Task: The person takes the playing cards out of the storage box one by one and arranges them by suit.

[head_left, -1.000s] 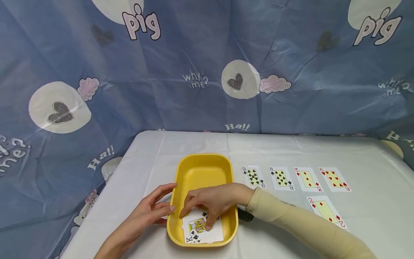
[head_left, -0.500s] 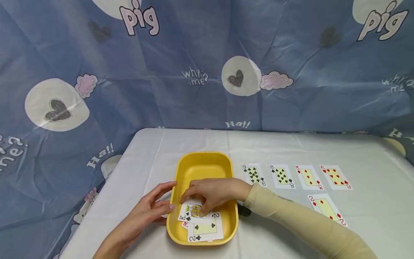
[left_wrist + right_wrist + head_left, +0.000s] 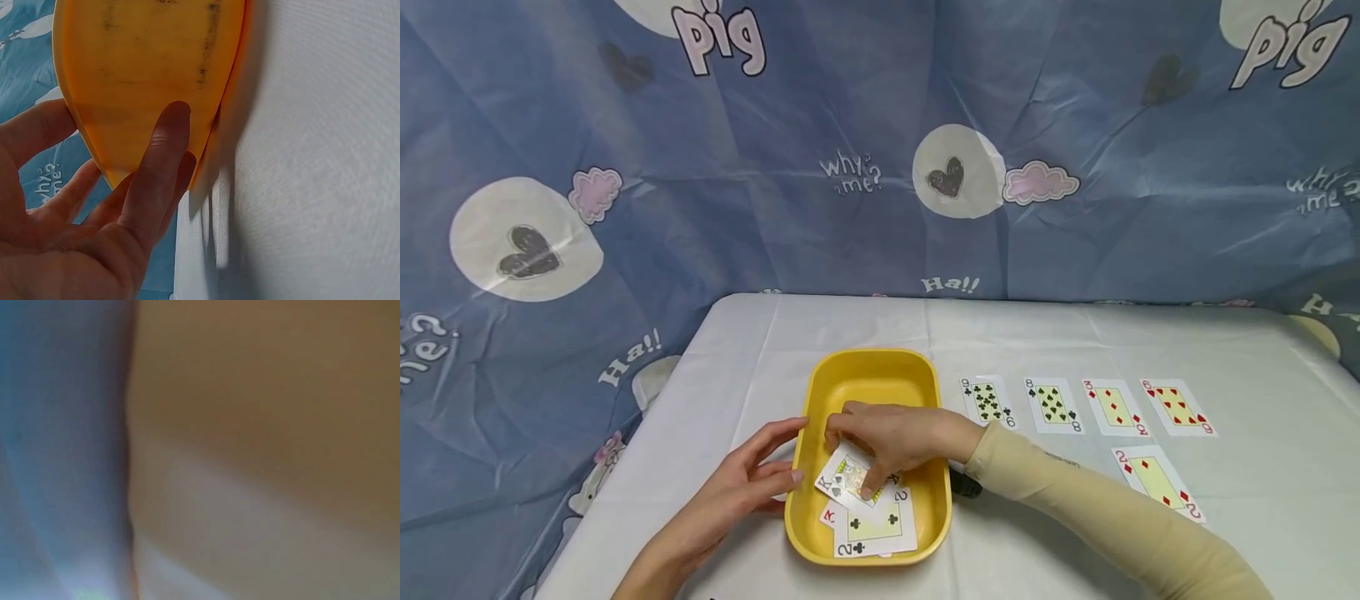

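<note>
Right hand (image 3: pixel 891 437): grip pinched on white rectangular king-of-spades playing card (image 3: pixel 841 477), overlapping white two-of-clubs card (image 3: pixel 880 540) inside yellow oblong tray (image 3: pixel 876 390). Left hand (image 3: pixel 745 483), fingers spread, touches tray's outer wall.

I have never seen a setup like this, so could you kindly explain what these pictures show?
There is no robot, just a person's left hand and right hand at work. The widest view comes from a camera worn on the head; the other two come from cameras on the wrists, and the right wrist's is too blurred to read. On the white surface sits a yellow tray. To its right lie five face-up cards, four of them in a row. The left hand touches the tray's side; inside, the right hand holds a king over a two of clubs.
</note>
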Motion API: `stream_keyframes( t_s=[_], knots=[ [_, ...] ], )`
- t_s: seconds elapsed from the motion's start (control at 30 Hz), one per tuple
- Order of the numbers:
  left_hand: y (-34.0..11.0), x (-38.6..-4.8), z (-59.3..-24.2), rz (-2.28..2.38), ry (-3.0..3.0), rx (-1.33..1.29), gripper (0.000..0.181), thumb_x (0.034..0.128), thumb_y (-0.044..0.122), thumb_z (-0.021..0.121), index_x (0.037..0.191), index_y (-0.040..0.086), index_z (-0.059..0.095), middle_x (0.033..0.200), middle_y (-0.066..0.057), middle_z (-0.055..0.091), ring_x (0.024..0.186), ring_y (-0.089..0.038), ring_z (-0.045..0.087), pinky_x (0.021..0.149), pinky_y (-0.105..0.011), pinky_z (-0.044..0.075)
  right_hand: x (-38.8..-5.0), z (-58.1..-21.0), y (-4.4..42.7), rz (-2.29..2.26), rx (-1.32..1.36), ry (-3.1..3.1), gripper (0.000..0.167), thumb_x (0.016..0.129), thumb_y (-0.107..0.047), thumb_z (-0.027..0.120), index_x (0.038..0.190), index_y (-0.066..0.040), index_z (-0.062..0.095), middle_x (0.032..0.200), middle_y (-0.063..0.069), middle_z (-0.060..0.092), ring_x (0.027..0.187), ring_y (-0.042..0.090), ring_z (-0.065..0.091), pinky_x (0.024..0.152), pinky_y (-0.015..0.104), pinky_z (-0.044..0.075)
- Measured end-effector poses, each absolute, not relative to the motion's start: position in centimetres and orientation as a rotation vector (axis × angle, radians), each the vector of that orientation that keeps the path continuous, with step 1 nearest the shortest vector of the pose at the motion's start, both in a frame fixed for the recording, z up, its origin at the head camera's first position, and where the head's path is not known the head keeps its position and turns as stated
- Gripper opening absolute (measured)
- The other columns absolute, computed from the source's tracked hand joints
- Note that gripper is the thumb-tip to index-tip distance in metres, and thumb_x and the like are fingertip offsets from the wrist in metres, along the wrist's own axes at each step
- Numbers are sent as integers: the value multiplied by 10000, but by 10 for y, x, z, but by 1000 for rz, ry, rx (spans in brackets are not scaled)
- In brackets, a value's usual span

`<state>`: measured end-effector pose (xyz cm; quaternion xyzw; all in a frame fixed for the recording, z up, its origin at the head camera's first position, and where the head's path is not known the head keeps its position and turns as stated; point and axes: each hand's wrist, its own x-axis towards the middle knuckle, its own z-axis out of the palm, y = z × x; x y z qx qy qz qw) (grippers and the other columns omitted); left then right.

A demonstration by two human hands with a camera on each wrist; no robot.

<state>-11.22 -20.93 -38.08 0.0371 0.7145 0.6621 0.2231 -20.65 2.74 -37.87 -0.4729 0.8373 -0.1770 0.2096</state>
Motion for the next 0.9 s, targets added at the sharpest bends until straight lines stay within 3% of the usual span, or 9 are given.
stream_keyframes(
  t_s=[0.23,0.43,0.57,0.67,0.77,0.9],
  knots=[
    [-209,-112,-380,1835,1978,112,642,938,149,672,1501,167,365,1581,-107,235,1159,-320,583,802,-463,559,-206,-376,29,-657,-1260,2501,433,840,-156,799,1135,-231,491,911,-37,501,737,99,485,655,224,427],
    [-209,-112,-380,1830,1986,106,629,936,155,675,1492,186,382,1583,-102,232,1146,-318,589,796,-459,560,-203,-375,32,-821,-1187,2631,334,933,-60,664,1166,-212,479,986,-48,507,813,130,509,704,242,459],
    [-208,-112,-380,1828,1979,95,633,935,164,681,1491,184,380,1590,-106,212,1156,-310,587,797,-459,560,-204,-373,33,-1097,-1298,2668,292,953,-15,613,1182,-161,505,1091,-33,541,894,110,537,780,244,492],
    [-208,-113,-379,1827,1981,89,638,936,172,681,1496,180,375,1591,-111,205,1162,-311,585,798,-461,560,-204,-372,34,-1386,-1331,2666,285,946,-16,633,1187,-124,525,1162,-28,548,929,106,553,767,251,524],
    [-208,-113,-378,1825,1989,84,633,936,174,680,1493,184,380,1590,-108,211,1162,-315,583,796,-462,560,-204,-371,37,-1696,-1223,2603,300,934,-18,654,1198,-107,540,1178,-8,557,915,125,581,710,269,554],
    [-207,-112,-379,1823,1998,77,627,933,176,683,1487,190,390,1588,-105,223,1156,-314,586,787,-460,561,-203,-373,41,-2050,-1019,2385,335,921,18,662,1217,-85,545,1203,94,548,856,236,620,640,404,581]
  ],
)
